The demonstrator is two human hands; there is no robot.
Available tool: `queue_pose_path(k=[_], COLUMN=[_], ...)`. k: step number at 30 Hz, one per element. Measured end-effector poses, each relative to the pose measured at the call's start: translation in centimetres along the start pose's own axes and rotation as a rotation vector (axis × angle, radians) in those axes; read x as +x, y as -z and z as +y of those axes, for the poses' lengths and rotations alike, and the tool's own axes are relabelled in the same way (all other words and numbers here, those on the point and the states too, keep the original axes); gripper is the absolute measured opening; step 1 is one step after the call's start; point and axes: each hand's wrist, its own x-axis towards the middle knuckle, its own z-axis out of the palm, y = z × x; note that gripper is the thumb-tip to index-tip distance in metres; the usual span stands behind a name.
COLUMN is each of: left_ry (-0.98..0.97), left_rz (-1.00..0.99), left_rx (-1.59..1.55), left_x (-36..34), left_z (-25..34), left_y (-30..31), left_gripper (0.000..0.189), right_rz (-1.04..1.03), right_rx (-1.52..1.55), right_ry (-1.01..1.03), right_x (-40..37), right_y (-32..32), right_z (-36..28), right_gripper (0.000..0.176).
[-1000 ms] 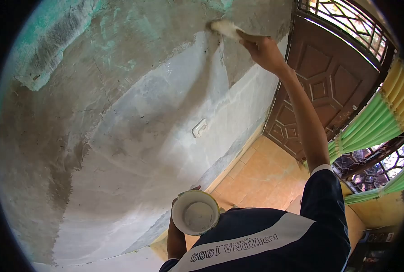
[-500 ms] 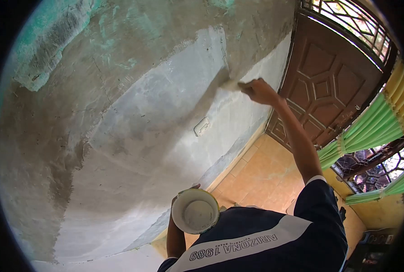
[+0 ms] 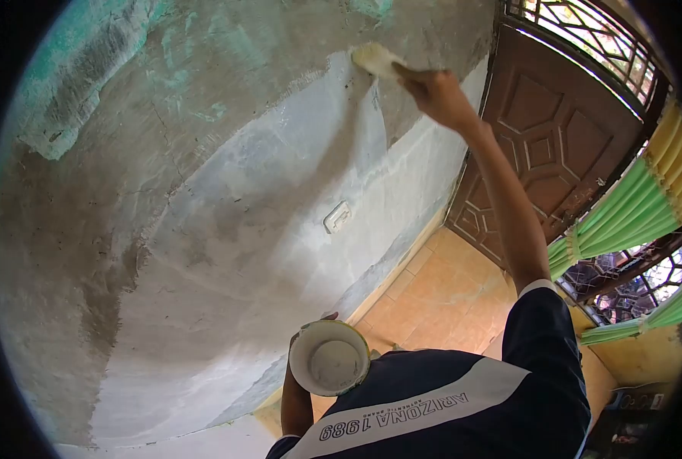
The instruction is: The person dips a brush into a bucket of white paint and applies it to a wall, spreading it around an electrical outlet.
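My right hand (image 3: 443,99) is closed round the handle of a wide paintbrush (image 3: 373,60). Its pale bristles meet the wall at the top edge of a whitish coated patch (image 3: 241,191). Grey, uncoated plaster (image 3: 89,199) surrounds that patch above and to the left. Close to my chest, my left hand (image 3: 330,315) grips a small round tub (image 3: 301,348) with some whitish paint inside. The tub hides most of that hand; only a few fingertips show at its rim.
A white wall socket (image 3: 338,217) sits within the coated area. Right of the wall stands a brown panelled door (image 3: 543,149), with green and yellow curtains (image 3: 631,206) beside it. Orange floor tiles (image 3: 440,287) lie below. Old green paint (image 3: 89,76) peels at upper left.
My right hand has moved the paintbrush up and slightly left, from the right part of the coated patch to its top edge. The tub and my left hand have stayed in place.
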Motion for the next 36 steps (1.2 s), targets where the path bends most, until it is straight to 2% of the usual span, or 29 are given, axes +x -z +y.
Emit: queue_pose_path(k=[1, 2, 6, 9, 12, 14, 16, 17, 19, 20, 22, 23, 25, 26, 28, 32, 34, 35, 36], left_ry=[0.014, 0.013, 0.049, 0.071, 0.064, 0.055, 0.014, 0.009, 0.021, 0.016, 0.01, 0.008, 0.052, 0.048, -0.023, 0.053, 0.123, 0.124, 0.063], left_rz=[0.01, 0.011, -0.01, -0.047, -0.07, -0.07, -0.02, -0.02, -0.007, -0.011, 0.035, 0.032, -0.032, -0.031, -0.018, -0.031, -0.109, -0.108, -0.073], left_rx=[0.013, 0.013, -0.088, -0.118, -0.117, -0.114, 0.058, 0.058, 0.01, 0.009, 0.152, 0.149, -0.191, -0.192, 0.105, -0.092, -0.284, -0.286, -0.161], left_x=[-0.1, -0.2, 0.0, 0.1, 0.4, 0.2, -0.2, -0.2, -0.3, -0.4, -0.9, -0.7, -0.2, -0.1, -0.1, -0.1, -0.3, -0.3, -0.1], left_z=[0.2, 0.2, 0.3, 0.6, -0.1, -0.2, 0.2, 0.2, -0.1, 0.0, 0.3, 0.0, -0.8, -1.0, -1.2, -0.5, -0.2, -0.4, -0.5], left_y=[-0.2, -0.2, -0.2, -0.5, 0.1, 0.1, -0.9, -0.8, -0.4, -0.6, -1.2, -0.8, 0.4, 0.7, 1.1, 0.9, 0.7, 0.8, 0.7], left_gripper=[0.051, 0.051, 0.053, 0.054, 0.053, 0.052, 0.05, 0.05, 0.048, 0.048, 0.046, 0.046, 0.041, 0.041, 0.042, 0.042, 0.041, 0.041, 0.041], right_rz=[-0.011, -0.044, -0.126, -0.208, -0.531, -0.524, -0.44, -0.437, -0.261, -0.259, -0.089, -0.089, 0.129, 0.129, -0.054, -0.159, -0.283, -0.285, -0.417], right_rx=[0.05, 0.043, 0.058, 0.08, -0.132, -0.159, -0.162, -0.162, -0.128, -0.131, -0.075, -0.078, 0.004, 0.007, 0.065, 0.057, 0.04, 0.04, -0.049], right_ry=[0.033, -0.043, -0.06, -0.116, -0.208, -0.176, -0.036, -0.031, 0.184, 0.188, 0.082, 0.085, 0.036, 0.04, 0.009, -0.093, -0.143, -0.143, -0.151], right_x=[-1.1, -2.2, -6.4, -8.1, -7.7, -6.1, -4.0, -2.6, -0.2, 0.5, 1.7, 1.7, 1.2, 0.6, -1.7, -6.5, -8.4, -8.6, -8.6], right_y=[-1.6, -2.3, -3.6, -3.5, -2.2, -1.8, -1.0, -0.6, 0.2, 1.4, 3.4, 3.2, 2.0, 1.1, -1.4, -3.4, -3.6, -3.2, -2.9], right_z=[1.2, 1.1, 1.8, 1.7, 1.8, 1.9, 1.9, 2.2, 2.4, 1.4, -1.1, -1.2, -1.0, -0.7, 0.4, 1.3, 2.6, 2.7, 2.8], right_gripper=[0.037, 0.038, 0.038, 0.033, 0.029, 0.029, 0.032, 0.032, 0.036, 0.036, 0.038, 0.038, 0.04, 0.04, 0.035, 0.036, 0.035, 0.035, 0.036])
